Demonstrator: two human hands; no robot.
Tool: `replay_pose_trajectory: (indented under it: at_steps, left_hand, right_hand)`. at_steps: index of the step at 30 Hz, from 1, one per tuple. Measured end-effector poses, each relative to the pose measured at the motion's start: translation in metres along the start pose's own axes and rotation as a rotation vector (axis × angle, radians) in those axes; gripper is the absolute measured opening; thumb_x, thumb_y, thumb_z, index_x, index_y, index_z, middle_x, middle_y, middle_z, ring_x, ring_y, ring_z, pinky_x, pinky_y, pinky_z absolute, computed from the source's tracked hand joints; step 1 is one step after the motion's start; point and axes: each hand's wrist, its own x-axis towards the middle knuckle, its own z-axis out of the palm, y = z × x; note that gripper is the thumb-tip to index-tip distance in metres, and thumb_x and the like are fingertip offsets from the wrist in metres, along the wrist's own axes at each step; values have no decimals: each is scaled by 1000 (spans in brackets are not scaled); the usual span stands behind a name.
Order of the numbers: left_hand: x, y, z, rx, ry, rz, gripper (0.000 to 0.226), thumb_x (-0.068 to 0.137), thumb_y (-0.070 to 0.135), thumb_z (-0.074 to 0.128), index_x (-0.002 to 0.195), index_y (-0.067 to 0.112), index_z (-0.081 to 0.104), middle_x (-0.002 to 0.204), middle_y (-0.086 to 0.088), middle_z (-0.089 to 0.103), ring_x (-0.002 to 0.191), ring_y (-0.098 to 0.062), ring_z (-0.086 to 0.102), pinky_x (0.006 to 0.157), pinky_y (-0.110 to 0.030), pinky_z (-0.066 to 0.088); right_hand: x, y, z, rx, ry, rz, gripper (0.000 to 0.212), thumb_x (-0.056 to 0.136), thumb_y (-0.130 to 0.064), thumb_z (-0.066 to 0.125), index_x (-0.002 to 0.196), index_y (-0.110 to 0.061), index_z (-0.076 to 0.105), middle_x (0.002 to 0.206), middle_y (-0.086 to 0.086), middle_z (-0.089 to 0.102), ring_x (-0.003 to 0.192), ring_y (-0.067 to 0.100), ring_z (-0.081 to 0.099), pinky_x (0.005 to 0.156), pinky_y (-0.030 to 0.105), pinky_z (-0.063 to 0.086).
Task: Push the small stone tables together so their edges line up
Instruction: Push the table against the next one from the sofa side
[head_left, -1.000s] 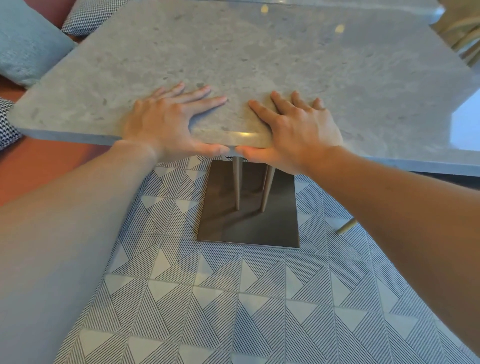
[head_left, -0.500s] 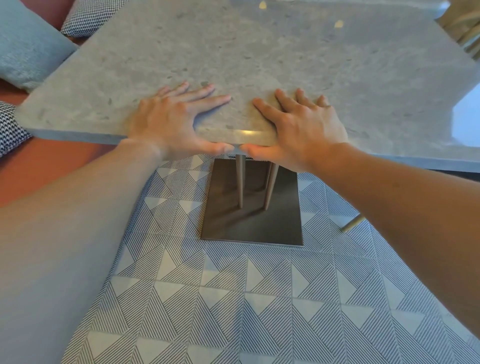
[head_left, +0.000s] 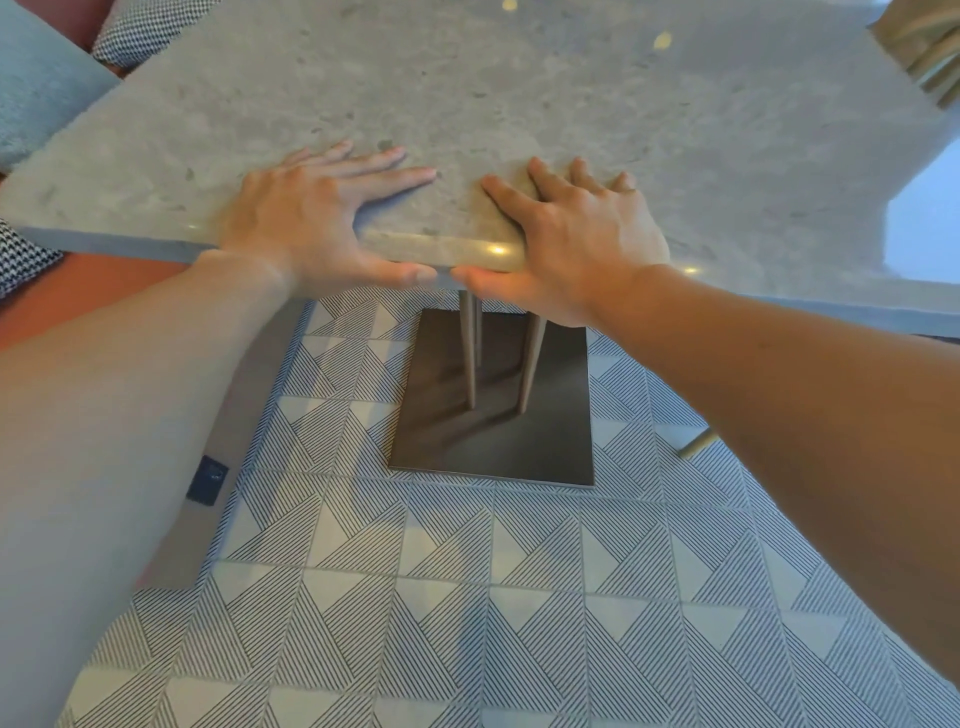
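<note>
A small grey stone table (head_left: 519, 98) fills the upper half of the view, on thin metal legs over a dark square base plate (head_left: 498, 436). My left hand (head_left: 306, 218) lies flat on the top near its front edge, fingers spread, thumb hooked along the edge. My right hand (head_left: 576, 239) lies beside it in the same way, and the two thumbs nearly touch at the edge. Any second table is out of view or cannot be told apart at the far top edge.
The floor (head_left: 467, 597) has a striped triangle tile pattern. At the left are a red bench seat (head_left: 88, 291), a blue cushion (head_left: 36, 98) and houndstooth cushions (head_left: 140, 31). A pale chair frame (head_left: 930, 47) stands at the top right, and a chair leg (head_left: 698, 444) touches the floor.
Hands stay planted on the table's front edge. The table top and base plate have shifted slightly away and to the right in view.
</note>
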Motion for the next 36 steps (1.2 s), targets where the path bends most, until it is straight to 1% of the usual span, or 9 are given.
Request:
replay_pose_trajectory:
  at_steps: [9, 13, 18, 21, 23, 26, 30, 33, 36]
  left_hand:
    - [0, -4, -2, -13, -4, -4, 120, 49, 115, 24, 156, 61, 31, 170, 16, 36, 160, -29, 35, 129, -51, 27]
    - [3, -5, -2, -17, 5, 3, 115, 53, 106, 38, 157, 58, 33, 171, 15, 36, 160, -30, 34, 130, -50, 25]
    - [1, -4, 1, -21, 6, 19, 115, 55, 104, 38, 158, 54, 36, 171, 12, 37, 160, -31, 34, 130, -53, 25]
    - [-1, 1, -3, -23, -20, 8, 116, 55, 104, 37, 159, 53, 34, 173, 11, 34, 161, -31, 31, 130, -55, 22]
    - [-1, 6, -5, -44, -50, -15, 117, 54, 102, 38, 160, 53, 33, 174, 11, 31, 162, -34, 28, 131, -56, 19]
    - [1, 34, 0, -103, -94, -30, 114, 56, 99, 42, 160, 51, 33, 174, 11, 30, 163, -36, 24, 130, -61, 16]
    - [43, 120, 13, -148, -126, 178, 108, 59, 94, 42, 158, 49, 37, 174, 10, 30, 162, -30, 28, 130, -56, 21]
    - [76, 189, 29, -84, -192, 254, 111, 58, 94, 37, 161, 55, 25, 177, 14, 21, 164, -32, 22, 130, -58, 16]
    - [86, 212, 39, -62, -204, 247, 111, 59, 96, 29, 162, 55, 21, 177, 16, 18, 165, -35, 16, 129, -64, 10]
  right_hand:
    - [4, -4, 0, -2, 9, 13, 114, 70, -104, 10, 165, -42, 20, 173, 9, 31, 157, 45, 30, 120, 70, 30]
    - [5, -5, 1, 4, 17, 15, 114, 70, -105, 10, 164, -42, 23, 172, 9, 34, 156, 46, 33, 119, 70, 31]
    - [0, -4, -2, 25, 13, 22, 116, 68, -105, 10, 164, -43, 23, 172, 7, 33, 157, 44, 32, 120, 68, 31]
    - [-6, -3, -7, 61, -4, 7, 112, 71, -102, 13, 165, -41, 24, 173, 3, 31, 159, 39, 30, 122, 65, 29]
    - [-19, 16, -9, 108, 34, -9, 110, 74, -98, 13, 163, -37, 31, 171, -1, 37, 157, 33, 35, 122, 58, 32]
    - [-57, 79, -4, 104, 70, 26, 108, 75, -101, 13, 161, -40, 34, 168, -5, 41, 153, 30, 42, 119, 55, 39]
    - [-99, 160, 1, 73, 0, 146, 118, 66, -109, 9, 163, -44, 26, 171, 0, 37, 155, 37, 38, 120, 62, 35]
    - [-102, 180, 14, 46, 43, 139, 123, 66, -110, 12, 161, -37, 37, 166, 9, 45, 150, 43, 44, 115, 65, 38]
    - [-100, 184, 23, 38, 117, 105, 119, 71, -107, 16, 157, -30, 46, 160, 15, 52, 143, 47, 52, 110, 68, 42]
